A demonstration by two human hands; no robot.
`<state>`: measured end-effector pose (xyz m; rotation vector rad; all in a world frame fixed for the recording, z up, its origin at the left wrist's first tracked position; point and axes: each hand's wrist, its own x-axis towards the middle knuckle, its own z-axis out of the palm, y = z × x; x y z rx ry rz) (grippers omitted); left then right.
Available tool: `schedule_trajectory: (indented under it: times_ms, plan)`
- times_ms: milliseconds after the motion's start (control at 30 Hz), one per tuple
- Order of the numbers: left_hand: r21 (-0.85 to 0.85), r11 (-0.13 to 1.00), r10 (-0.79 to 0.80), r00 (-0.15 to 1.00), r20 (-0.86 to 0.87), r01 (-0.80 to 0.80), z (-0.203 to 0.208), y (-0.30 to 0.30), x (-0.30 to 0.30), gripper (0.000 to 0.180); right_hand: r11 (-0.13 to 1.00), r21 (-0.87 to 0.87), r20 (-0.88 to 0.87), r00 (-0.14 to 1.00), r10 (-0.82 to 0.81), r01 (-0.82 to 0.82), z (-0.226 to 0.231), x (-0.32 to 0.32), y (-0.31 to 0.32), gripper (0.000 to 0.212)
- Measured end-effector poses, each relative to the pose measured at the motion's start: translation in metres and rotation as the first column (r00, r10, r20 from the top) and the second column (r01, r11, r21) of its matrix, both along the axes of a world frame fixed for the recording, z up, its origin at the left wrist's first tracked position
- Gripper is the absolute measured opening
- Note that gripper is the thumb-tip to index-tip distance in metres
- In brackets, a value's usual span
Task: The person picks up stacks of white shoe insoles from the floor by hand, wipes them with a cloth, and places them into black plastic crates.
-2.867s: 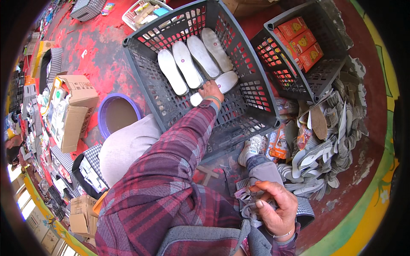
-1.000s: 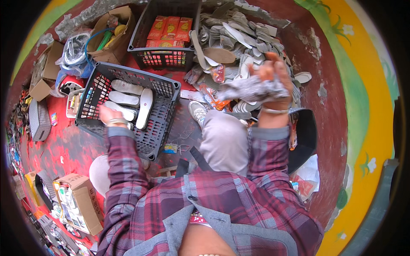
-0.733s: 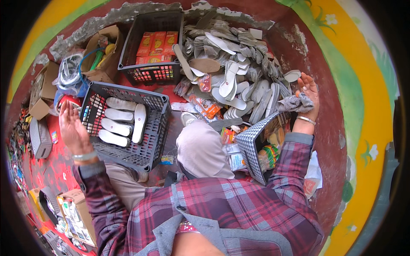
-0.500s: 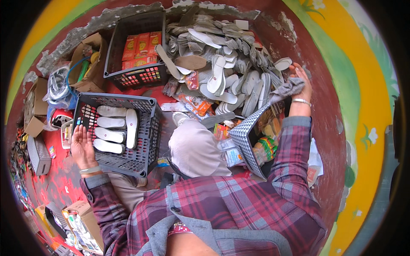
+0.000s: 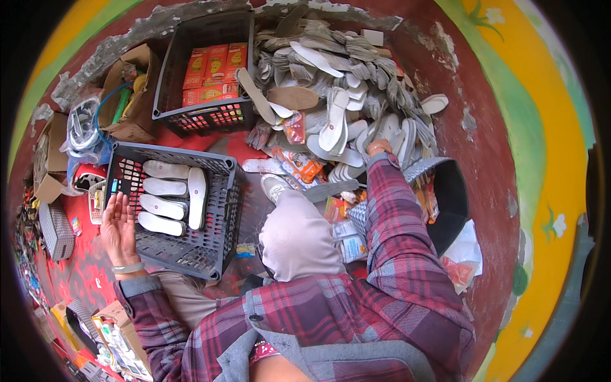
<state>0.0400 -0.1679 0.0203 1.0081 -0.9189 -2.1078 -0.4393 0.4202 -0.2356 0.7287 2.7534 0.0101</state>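
My left hand (image 5: 119, 230) is open, palm up with fingers stretched out, at the left edge of a dark grey plastic crate (image 5: 230, 210). Several white insoles (image 5: 163, 206) lie in that crate, most side by side and one set crosswise at their right. Ahead of me, my right hand (image 5: 380, 147) reaches down to the near side of a big heap of grey and white insoles (image 5: 337, 127). Its fingers are mostly hidden among them, so what they hold cannot be made out. Beside the right forearm, a checked grey bin or bag (image 5: 453, 191) stands tilted, its dark inside showing.
A second dark crate (image 5: 168, 105) with orange-red boxes (image 5: 215, 71) stands at the back. Cardboard boxes (image 5: 130, 130) and a clear plastic bag (image 5: 83, 130) line the left. My knee (image 5: 300, 235) rises in the middle. A painted wall (image 5: 493, 127) closes the right side.
My right hand has let go of the grey cloth-like edge at the right and moved left to the insole heap. The checked container has tipped to the right. My left hand has barely moved.
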Motion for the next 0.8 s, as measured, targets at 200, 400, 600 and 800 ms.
schedule_trajectory:
  times_ms: [200, 400, 600, 800]
  plan:
    - [-0.002, 1.0, -0.029, 0.999, -0.02, 0.029, 0.005, 0.003, 0.011, 0.032, 0.988, -0.155, -0.079, 0.997, 0.015, -0.027, 0.11, 0.065, -0.062, 0.034]
    - [0.013, 0.993, -0.116, 0.992, -0.05, 0.117, -0.001, 0.008, -0.003, 0.031, 0.985, -0.17, -0.156, 0.988, -0.008, -0.019, 0.074, 0.036, -0.016, 0.038]
    - [0.032, 0.98, -0.191, 0.975, -0.111, 0.195, 0.001, 0.015, -0.013, 0.029, 0.581, -0.796, -0.208, 0.826, -0.524, 0.168, 0.108, 0.012, 0.028, 0.047]
    - [0.003, 0.972, -0.233, 0.97, -0.071, 0.234, 0.012, 0.035, -0.007, 0.029, -0.294, -0.952, 0.032, 0.924, -0.38, -0.088, 0.218, 0.121, -0.02, 0.041]
